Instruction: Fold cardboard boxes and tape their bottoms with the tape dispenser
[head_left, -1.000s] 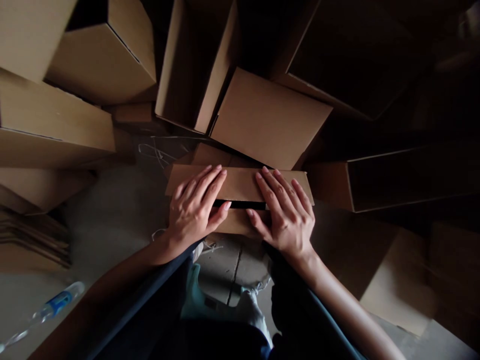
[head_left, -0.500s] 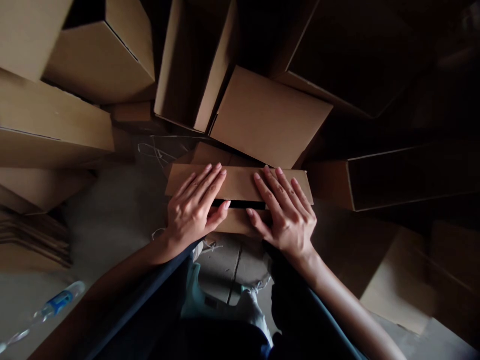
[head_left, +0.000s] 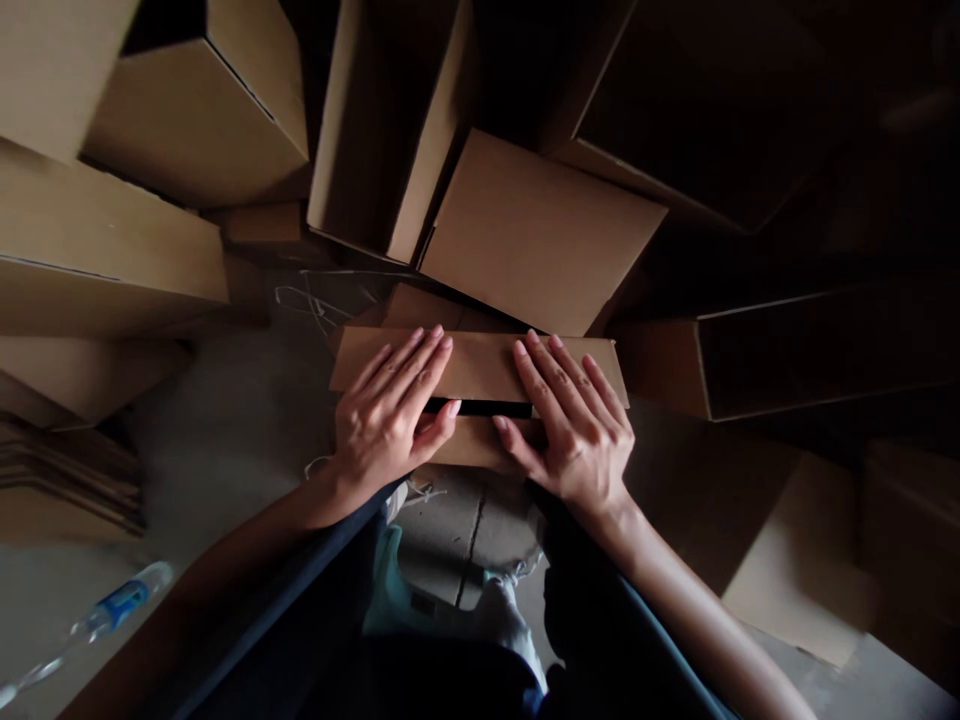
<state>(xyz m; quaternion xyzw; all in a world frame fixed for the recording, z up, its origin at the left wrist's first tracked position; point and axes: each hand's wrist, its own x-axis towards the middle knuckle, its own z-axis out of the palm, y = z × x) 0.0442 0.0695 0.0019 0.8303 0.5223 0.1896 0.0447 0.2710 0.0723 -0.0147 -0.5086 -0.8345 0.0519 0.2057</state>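
Note:
A brown cardboard box (head_left: pixel 484 365) lies in front of my knees, its two long top flaps nearly meeting with a dark gap between them. My left hand (head_left: pixel 390 415) rests flat across the left part, fingers stretched over the far flap and thumb near the gap. On the right part lies my right hand (head_left: pixel 574 420), palm down, with its fingers on the far flap and its thumb over the near flap (head_left: pixel 476 445). Neither hand grips anything. The underside of the box is hidden.
Large cardboard boxes, several open-topped like the tall box (head_left: pixel 390 130), crowd the far side and both flanks. A flat-topped carton (head_left: pixel 544 235) stands just beyond my hands. Loose string (head_left: pixel 311 305) and a plastic bottle (head_left: pixel 124 600) lie on the grey floor at left.
My right fingers have drawn slightly closer together on the far flap. The left hand and the box stay as they were.

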